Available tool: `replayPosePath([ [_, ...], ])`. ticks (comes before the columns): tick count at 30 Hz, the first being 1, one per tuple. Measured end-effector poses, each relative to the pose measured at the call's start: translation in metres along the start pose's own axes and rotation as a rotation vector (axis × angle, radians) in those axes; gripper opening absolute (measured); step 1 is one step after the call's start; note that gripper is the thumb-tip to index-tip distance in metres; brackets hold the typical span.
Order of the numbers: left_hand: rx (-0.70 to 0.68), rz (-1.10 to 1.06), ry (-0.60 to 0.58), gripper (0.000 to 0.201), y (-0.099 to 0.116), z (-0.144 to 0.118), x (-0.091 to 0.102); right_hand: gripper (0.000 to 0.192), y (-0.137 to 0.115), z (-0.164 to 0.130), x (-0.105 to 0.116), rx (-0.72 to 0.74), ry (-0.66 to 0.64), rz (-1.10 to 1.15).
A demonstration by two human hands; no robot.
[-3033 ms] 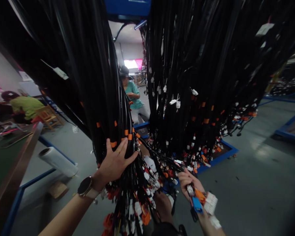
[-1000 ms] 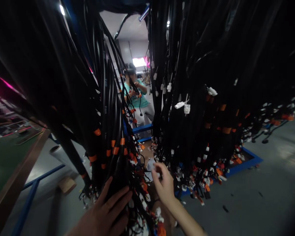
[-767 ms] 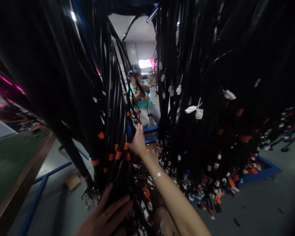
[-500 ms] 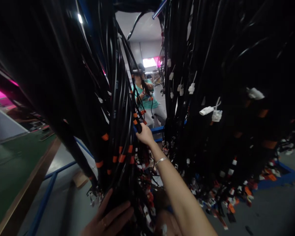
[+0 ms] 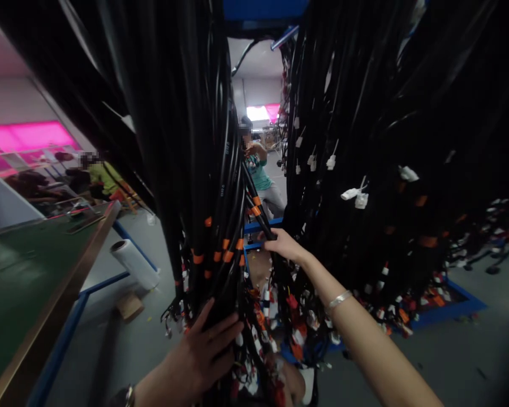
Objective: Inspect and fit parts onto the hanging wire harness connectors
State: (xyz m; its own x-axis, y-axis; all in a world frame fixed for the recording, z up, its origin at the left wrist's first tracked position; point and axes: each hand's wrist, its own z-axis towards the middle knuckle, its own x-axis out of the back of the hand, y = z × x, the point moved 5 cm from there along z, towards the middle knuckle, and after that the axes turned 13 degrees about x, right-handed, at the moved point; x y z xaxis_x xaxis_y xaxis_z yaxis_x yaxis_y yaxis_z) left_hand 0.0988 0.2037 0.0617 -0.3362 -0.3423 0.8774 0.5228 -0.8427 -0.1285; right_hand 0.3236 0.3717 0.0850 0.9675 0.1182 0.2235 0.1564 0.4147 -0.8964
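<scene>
A thick bundle of black wire harnesses [image 5: 212, 186] with orange tape bands hangs in front of me. My left hand [image 5: 203, 356] presses flat, fingers spread, against its lower part, just above a tangle of white and orange connectors [image 5: 275, 322]. My right hand [image 5: 282, 244] reaches forward and is closed around a few black cables pulled out of the bundle to the right, near orange bands. A silver bracelet sits on that wrist.
A second mass of hanging harnesses [image 5: 377, 169] fills the right side over a blue frame [image 5: 445, 305]. A green-topped table [image 5: 34, 271] and a roll of clear film [image 5: 136, 263] are at left. A person in a teal shirt [image 5: 258, 169] works beyond the gap; others sit far left.
My right hand let go of the connectors it held, reached up into the gap and took hold of cables, pulling them rightward. My left hand slid lower on the bundle.
</scene>
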Motion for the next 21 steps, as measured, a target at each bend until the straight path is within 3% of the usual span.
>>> replayPosePath([
  [3, -0.044, 0.017, -0.044, 0.008, 0.001, -0.003, -0.003, 0.030, -0.017, -0.021, 0.004, -0.070, -0.060, 0.160],
  [7, -0.070, 0.043, -0.116, 0.012, 0.004, -0.001, -0.005, 0.042, -0.025, -0.042, -0.001, -0.149, -0.036, 0.323],
  [15, -0.027, -0.005, -0.156, 0.019, 0.003, -0.007, -0.007, 0.031, -0.059, -0.085, -0.013, -0.253, -0.068, 0.571],
  [18, 0.013, -0.039, -0.151, 0.021, 0.004, -0.006, -0.011, 0.037, -0.045, -0.107, -0.023, -0.387, -0.031, 0.771],
  [21, 0.036, -0.067, -0.170, 0.025, 0.007, -0.001, -0.015, 0.048, -0.023, -0.121, -0.038, -0.486, 0.052, 0.801],
])
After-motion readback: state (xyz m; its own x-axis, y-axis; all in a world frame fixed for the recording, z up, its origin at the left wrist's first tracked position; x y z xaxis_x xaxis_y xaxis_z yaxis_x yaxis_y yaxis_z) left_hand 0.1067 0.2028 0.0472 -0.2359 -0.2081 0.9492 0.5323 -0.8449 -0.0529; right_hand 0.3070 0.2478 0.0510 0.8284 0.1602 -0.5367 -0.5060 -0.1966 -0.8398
